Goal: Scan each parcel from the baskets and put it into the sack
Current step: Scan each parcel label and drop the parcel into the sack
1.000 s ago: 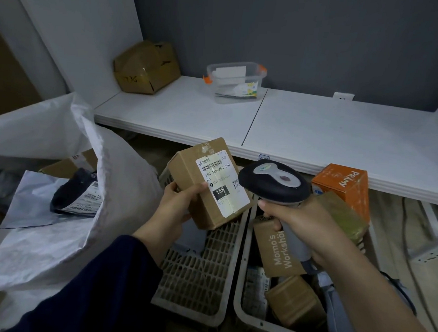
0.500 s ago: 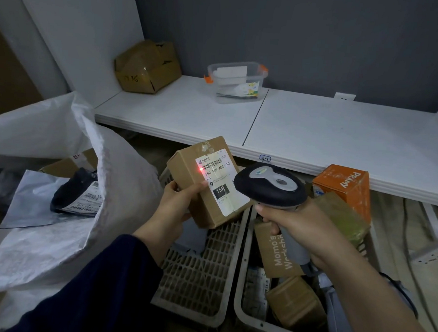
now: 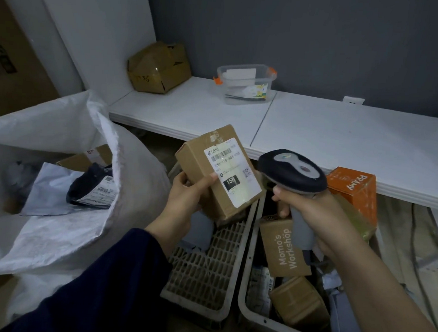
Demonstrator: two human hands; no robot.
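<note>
A: Centre of the scene: the brown parcel (image 3: 219,169), held tilted above the left basket (image 3: 201,275), its white shipping label (image 3: 231,173) facing up toward the viewer. Where does the job stand?

B: Partway, by my judgement. The sack (image 3: 63,223) at nine o'clock already holds several items, among them a dark mailer (image 3: 91,186) and a grey poly bag (image 3: 50,189). The left basket shows mostly bare grid, with something grey lying under the parcel. The right basket (image 3: 252,319) at five o'clock is well stocked: a "Momo's Workshop" box (image 3: 283,246), a taped carton (image 3: 299,301), and an orange box (image 3: 352,189) at three o'clock.

A: And this parcel itself?

B: Whether it has registered cannot be told; no beam shows on the label. It has yet to go into the sack.

A: The hands?

B: The left hand (image 3: 185,202) grasps the parcel from below and at its left side, thumb (image 3: 206,181) pressed on the top face just beside the label, the other fingers wrapped underneath. The right hand (image 3: 309,217) is clenched round the grip of the scanner (image 3: 293,174), whose head sits at the parcel's three o'clock, very close to the label edge. Whether a finger is pressing the trigger is hidden.

A: Further out?

B: A white shelf (image 3: 330,136) at twelve o'clock, carrying a crumpled carton (image 3: 158,68) and a clear tub (image 3: 244,82).
</note>
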